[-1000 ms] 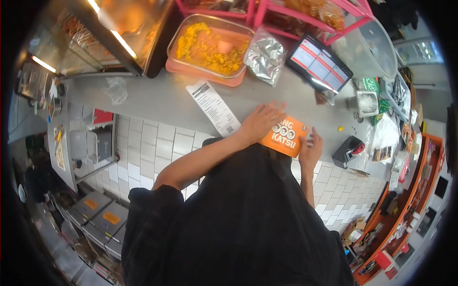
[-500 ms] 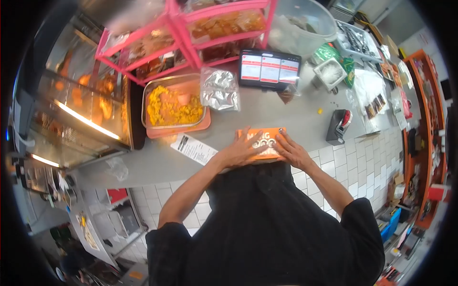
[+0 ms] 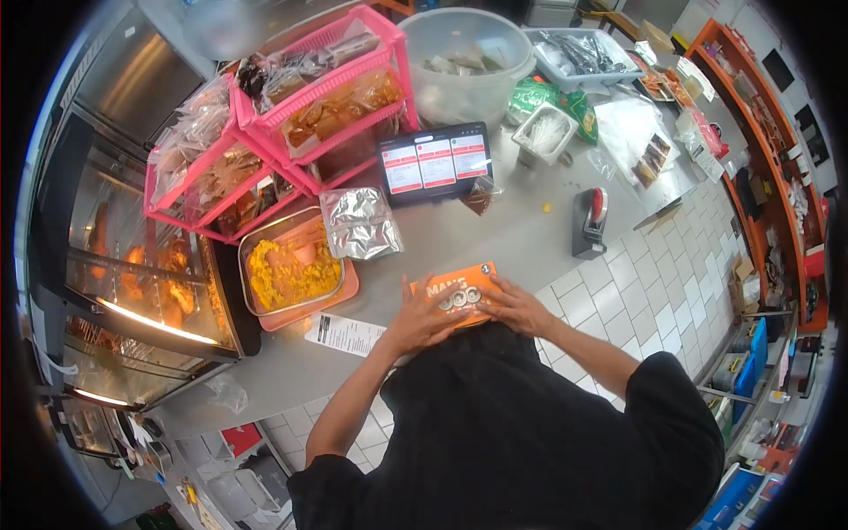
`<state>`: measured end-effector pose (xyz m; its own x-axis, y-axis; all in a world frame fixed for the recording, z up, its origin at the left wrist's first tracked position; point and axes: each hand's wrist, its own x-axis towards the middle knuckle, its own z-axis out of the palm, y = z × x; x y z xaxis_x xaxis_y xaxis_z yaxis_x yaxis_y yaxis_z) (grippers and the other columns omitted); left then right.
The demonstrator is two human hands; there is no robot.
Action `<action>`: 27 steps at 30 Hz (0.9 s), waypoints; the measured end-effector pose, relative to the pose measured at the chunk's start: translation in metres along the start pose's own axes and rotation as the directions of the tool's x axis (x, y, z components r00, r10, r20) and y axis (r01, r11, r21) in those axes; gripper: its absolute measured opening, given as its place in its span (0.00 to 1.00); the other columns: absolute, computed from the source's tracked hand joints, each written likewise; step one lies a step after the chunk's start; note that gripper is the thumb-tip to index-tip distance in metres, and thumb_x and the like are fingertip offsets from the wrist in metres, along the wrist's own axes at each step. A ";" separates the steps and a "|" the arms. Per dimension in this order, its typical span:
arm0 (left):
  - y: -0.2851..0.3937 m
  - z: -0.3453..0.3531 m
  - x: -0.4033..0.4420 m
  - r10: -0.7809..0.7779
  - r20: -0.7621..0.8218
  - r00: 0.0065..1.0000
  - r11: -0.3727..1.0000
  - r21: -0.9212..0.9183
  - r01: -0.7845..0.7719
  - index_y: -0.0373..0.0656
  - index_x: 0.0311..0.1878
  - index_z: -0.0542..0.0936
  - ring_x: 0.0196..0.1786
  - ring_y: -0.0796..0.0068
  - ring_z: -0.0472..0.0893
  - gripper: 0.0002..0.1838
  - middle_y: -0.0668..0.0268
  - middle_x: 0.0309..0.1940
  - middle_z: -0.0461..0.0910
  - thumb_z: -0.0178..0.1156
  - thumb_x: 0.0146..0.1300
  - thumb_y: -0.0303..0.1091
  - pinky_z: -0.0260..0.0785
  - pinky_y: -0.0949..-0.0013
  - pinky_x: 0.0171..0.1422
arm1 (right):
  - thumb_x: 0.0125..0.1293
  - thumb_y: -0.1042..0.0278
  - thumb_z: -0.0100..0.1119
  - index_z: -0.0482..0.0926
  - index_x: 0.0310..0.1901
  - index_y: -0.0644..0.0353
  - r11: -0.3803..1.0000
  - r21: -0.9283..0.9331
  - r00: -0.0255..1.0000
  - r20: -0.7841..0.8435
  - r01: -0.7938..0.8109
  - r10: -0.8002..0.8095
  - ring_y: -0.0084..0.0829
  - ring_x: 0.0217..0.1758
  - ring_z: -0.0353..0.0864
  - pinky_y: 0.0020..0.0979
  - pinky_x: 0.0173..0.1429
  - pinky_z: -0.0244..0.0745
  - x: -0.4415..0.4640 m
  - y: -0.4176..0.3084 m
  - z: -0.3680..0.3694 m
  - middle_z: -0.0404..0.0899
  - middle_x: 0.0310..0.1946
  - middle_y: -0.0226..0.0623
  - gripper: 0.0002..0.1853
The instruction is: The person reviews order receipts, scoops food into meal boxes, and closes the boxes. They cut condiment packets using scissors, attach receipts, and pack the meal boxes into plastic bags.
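An orange box (image 3: 470, 276) with white lettering lies on the counter against my body. My left hand (image 3: 422, 320) rests on its left side, fingers spread across the top. From the right, my right hand (image 3: 519, 311) lies over the box with its fingers stretched out flat. Both palms are near the box's front edge, and the thumbs are partly hidden. Left of the box is a printed receipt (image 3: 346, 336). Beyond it sits a foil packet (image 3: 362, 223), next to a metal tray (image 3: 246, 281) of yellow food on a pink base.
A tablet (image 3: 435, 165) stands at the back, before pink stacked baskets (image 3: 305, 146) of bagged food. A tape dispenser (image 3: 589, 228) is at the right edge. Further back are a clear tub (image 3: 464, 97) and a small white container (image 3: 545, 134). A glass food warmer (image 3: 146, 291) borders the left.
The camera view has shifted and turned, moving the counter items left and lower in the picture. Both hands stay on the orange box, with their fingers slightly repositioned.
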<state>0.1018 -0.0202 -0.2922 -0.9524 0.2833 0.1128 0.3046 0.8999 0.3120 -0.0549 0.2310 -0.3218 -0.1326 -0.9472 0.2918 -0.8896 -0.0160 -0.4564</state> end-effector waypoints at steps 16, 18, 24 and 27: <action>0.004 0.004 0.038 -0.089 -0.020 0.996 0.990 -0.114 0.086 0.62 0.57 0.79 0.70 0.43 0.57 0.28 0.64 0.60 0.70 0.72 0.49 0.46 0.36 0.21 0.72 | 0.70 0.51 0.56 0.79 0.49 0.62 0.204 0.786 0.098 -0.182 -0.583 0.978 0.33 0.46 0.77 0.49 0.53 0.75 -0.101 0.122 -0.094 0.75 0.41 0.31 0.20; 0.001 0.009 0.043 -0.069 -0.073 0.995 0.972 -0.230 0.051 0.56 0.52 0.81 0.68 0.44 0.61 0.23 0.62 0.57 0.73 0.71 0.50 0.45 0.37 0.25 0.72 | 0.70 0.52 0.56 0.80 0.49 0.61 0.177 0.834 0.124 -0.131 -0.523 0.984 0.32 0.45 0.77 0.48 0.53 0.76 -0.104 0.125 -0.092 0.74 0.40 0.31 0.19; 0.001 0.024 0.046 -0.073 -0.195 0.978 0.969 -0.245 0.024 0.57 0.53 0.81 0.67 0.46 0.62 0.26 0.62 0.56 0.73 0.71 0.47 0.47 0.45 0.35 0.72 | 0.69 0.65 0.60 0.80 0.45 0.66 0.129 0.926 0.160 -0.076 -0.354 0.984 0.33 0.41 0.77 0.44 0.47 0.79 -0.114 0.136 -0.092 0.76 0.37 0.35 0.12; 0.001 0.022 0.048 -0.057 -0.214 0.975 0.967 -0.257 0.001 0.57 0.54 0.81 0.66 0.47 0.62 0.28 0.63 0.55 0.73 0.72 0.46 0.47 0.50 0.41 0.69 | 0.69 0.65 0.59 0.79 0.45 0.65 0.091 0.985 0.124 -0.073 -0.146 0.990 0.35 0.45 0.77 0.47 0.49 0.79 -0.113 0.128 -0.087 0.78 0.39 0.36 0.11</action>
<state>0.0564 0.0012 -0.3075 -0.9434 0.1536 0.2939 0.2972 0.7849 0.5437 -0.1920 0.3633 -0.3401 -0.9289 -0.1096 -0.3538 0.3686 -0.1785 -0.9123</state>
